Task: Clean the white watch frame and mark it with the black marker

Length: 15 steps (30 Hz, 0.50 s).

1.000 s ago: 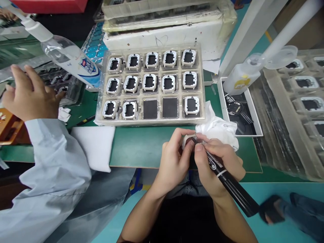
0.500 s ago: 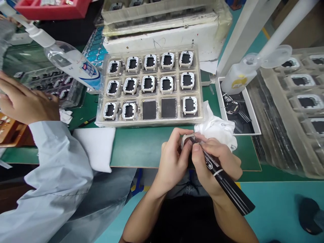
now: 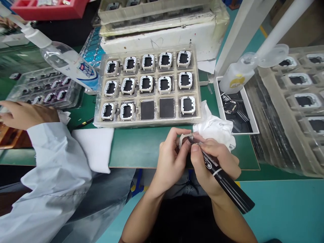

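Observation:
My left hand [image 3: 172, 157] pinches a small light-coloured watch case [image 3: 182, 137] between thumb and fingers, just over the table's front edge. My right hand [image 3: 219, 162] is wrapped round a thick black marker pen [image 3: 229, 185] with white lettering and a pale ring. The pen's upper end points at the watch case, and fingertips hide where the two meet. Beyond my hands lies a clear plastic tray [image 3: 149, 123] holding rows of white-rimmed watch cases. Two pockets in its front row show only dark squares. A crumpled white cloth [image 3: 215, 126] lies right behind my right hand.
At left, a co-worker's hand [image 3: 30, 114] is over an orange box [image 3: 15, 136]. A pump bottle [image 3: 73, 64] and a folded white cloth [image 3: 97, 148] are left of the tray. On the right are a white box [image 3: 255, 125], a squeeze bottle [image 3: 235, 77] and stacked trays [image 3: 283, 128].
The co-worker's hand at left has moved down toward the orange box. My hands keep nearly the same hold on the watch case and the pen; the view has shifted slightly.

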### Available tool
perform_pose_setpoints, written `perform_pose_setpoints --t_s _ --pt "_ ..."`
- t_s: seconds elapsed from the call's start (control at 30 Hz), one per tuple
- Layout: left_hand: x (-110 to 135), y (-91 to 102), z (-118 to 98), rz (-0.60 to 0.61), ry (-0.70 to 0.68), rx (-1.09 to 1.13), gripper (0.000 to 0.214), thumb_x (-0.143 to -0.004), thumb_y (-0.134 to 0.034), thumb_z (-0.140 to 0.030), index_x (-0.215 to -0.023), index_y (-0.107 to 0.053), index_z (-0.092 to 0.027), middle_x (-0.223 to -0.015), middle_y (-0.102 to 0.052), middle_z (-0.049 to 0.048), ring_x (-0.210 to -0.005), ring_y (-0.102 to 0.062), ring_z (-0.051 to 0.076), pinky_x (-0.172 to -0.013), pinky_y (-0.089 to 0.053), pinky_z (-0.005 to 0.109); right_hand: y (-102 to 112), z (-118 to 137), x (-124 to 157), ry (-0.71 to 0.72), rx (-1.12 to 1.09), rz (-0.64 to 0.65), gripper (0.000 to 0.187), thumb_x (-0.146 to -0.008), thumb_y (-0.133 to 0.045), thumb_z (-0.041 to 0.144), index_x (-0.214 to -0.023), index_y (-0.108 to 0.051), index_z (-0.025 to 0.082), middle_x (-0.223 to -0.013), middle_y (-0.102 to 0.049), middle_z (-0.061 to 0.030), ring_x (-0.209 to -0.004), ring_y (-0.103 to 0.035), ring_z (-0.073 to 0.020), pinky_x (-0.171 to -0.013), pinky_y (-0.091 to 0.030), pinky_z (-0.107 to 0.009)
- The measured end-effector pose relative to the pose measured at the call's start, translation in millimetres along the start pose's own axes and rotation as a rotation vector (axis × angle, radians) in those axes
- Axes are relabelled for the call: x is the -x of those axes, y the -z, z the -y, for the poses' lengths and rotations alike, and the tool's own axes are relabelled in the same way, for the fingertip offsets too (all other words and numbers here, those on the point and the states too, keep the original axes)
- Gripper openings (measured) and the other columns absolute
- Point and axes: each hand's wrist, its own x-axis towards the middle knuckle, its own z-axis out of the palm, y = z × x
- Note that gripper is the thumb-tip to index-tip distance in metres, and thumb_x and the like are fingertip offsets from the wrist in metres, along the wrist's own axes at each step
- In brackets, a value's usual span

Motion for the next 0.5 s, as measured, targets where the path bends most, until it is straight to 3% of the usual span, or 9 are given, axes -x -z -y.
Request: perform_pose_setpoints --t_s 0.17,0.33,0.5 --pt "-2 0.7 0 0.032 0.073 0.121 0.02 -0.115 -0.07 -0.041 -0.13 -0.072 -0.027 -0.089 -0.078 0.0021 -0.074 -0.07 0.02 -0.073 -0.057 0.03 3 -1 5 -0.05 -0.06 -0.025 0.021 -0.092 -0.081 0.005 -0.099 -0.071 0.023 -0.088 -0.084 -0.0021 -0.09 -0.09 -0.028 -0.084 -0.08 -0.04" --pt "-6 0.4 -6 0.066 0.146 0.296 0.021 -0.111 -0.075 -0.037 -0.126 -0.068 -0.025 -0.105 -0.085 0.0055 -0.091 -0.082 0.021 -0.08 -0.067 0.032 2 -3 8 -0.096 -0.11 -0.017 0.021 -0.093 -0.081 0.007 -0.101 -0.071 0.023 -0.089 -0.084 -0.0021 -0.09 -0.09 -0.0281 -0.077 -0.079 -0.039" --pt "-9 0.4 -10 0.08 0.193 0.433 0.035 -0.104 -0.087 -0.043 -0.122 -0.065 -0.023 -0.102 -0.086 0.0047 -0.093 -0.086 0.021 -0.076 -0.071 0.029 12 -4 15 -0.139 -0.188 0.0 0.016 -0.098 -0.079 0.012 -0.107 -0.071 0.023 -0.104 -0.088 -0.0077 -0.1 -0.09 -0.0313 -0.08 -0.08 -0.047"
